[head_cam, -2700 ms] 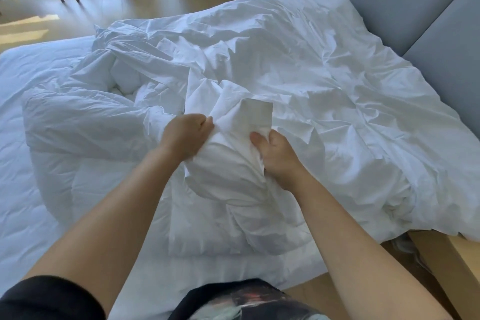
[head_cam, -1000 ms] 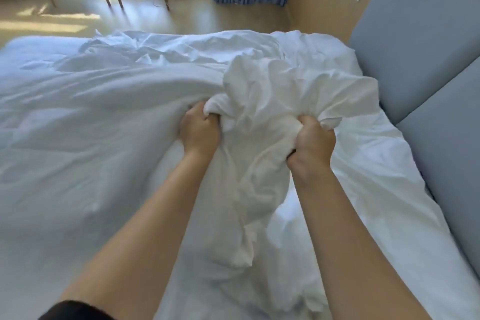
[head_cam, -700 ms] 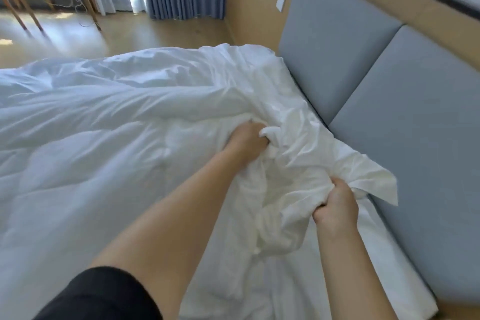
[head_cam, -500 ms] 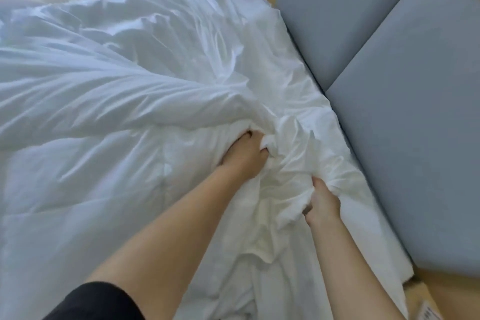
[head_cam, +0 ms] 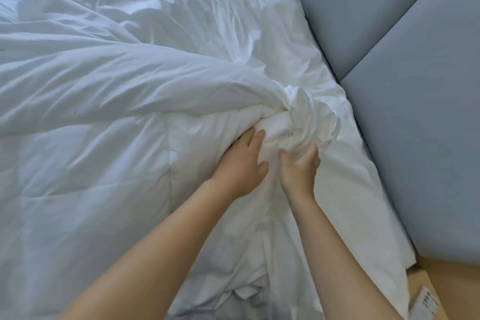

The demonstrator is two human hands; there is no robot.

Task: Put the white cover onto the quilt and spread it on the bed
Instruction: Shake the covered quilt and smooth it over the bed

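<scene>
Step in hand: seating the quilt (head_cam: 104,153) corner inside the white cover (head_cam: 309,112), bunched at the headboard (head_cam: 420,117) edge of the bed (head_cam: 387,231); left hand (head_cam: 240,166) lies straight-fingered on the quilt, right hand (head_cam: 298,166) has loosely spread fingers against the bunch (apparently gripping nothing); next move probably needs a fresh grip there.

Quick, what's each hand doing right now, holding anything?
Left hand: open, fingers flat against the bunched white cover.
Right hand: open, holding nothing.

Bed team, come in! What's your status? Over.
Left grip open, touching quilt. Right grip open at bunched white cover. Grey headboard alongside, nothing blocking.
</scene>
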